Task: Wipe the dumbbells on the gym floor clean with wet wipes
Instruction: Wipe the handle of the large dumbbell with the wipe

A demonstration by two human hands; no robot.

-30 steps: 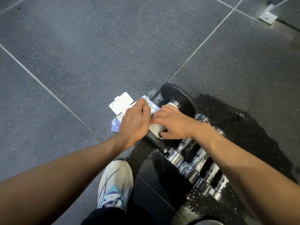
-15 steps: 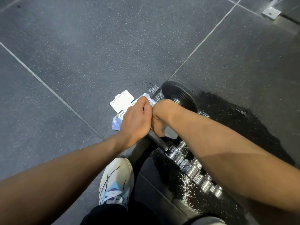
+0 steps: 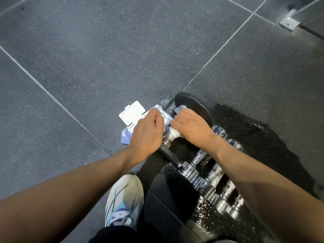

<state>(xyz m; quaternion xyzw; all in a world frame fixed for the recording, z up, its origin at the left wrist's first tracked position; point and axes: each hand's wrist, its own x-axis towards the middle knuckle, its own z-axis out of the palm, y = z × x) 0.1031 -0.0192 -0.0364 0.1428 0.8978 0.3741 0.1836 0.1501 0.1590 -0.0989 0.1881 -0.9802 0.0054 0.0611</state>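
Head view: speckled dark gym floor (image 3: 105,58), wet by dumbbells (image 3: 201,174); right hand (image 3: 192,128) clutches wipe (image 3: 175,133), left hand (image 3: 146,133) curled shut.

Ahead of my fingers (image 3: 158,118) and off to their left, the floor (image 3: 105,55) lies bare, so I can reach there freely. Just left of them the wipes pack (image 3: 129,134) with its raised lid (image 3: 131,113) blocks a low sweep. Right beyond the fingers stands the black dumbbell plate (image 3: 194,104). To their right and nearer me, a tight row of chrome dumbbells (image 3: 210,179) fills the wet patch (image 3: 266,146). My shoe (image 3: 124,199) closes the near side.
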